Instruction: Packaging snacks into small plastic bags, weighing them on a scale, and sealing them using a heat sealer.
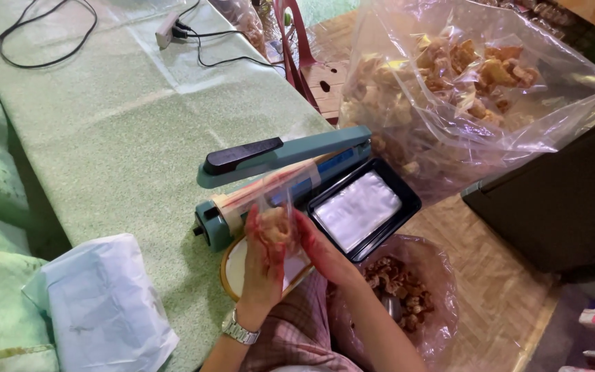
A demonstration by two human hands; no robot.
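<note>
Both my hands hold one small clear bag (278, 207) with a few pale fried snack pieces in its bottom. My left hand (264, 258), with a metal watch on the wrist, grips the filled bottom from the left. My right hand (321, 248) holds the bag's right side. The bag's open top lies across the bar of a teal heat sealer (277, 162), whose black-handled arm is raised. Under my hands sits a round wooden-rimmed plate (232, 265).
A black tray (408, 200) with a stack of clear bags lies right of the sealer. A big clear bag of snacks (470, 76) stands behind, another (401, 289) by my lap. White plastic bags (101, 303) lie left. Cables (201, 41) cross the green table's far end.
</note>
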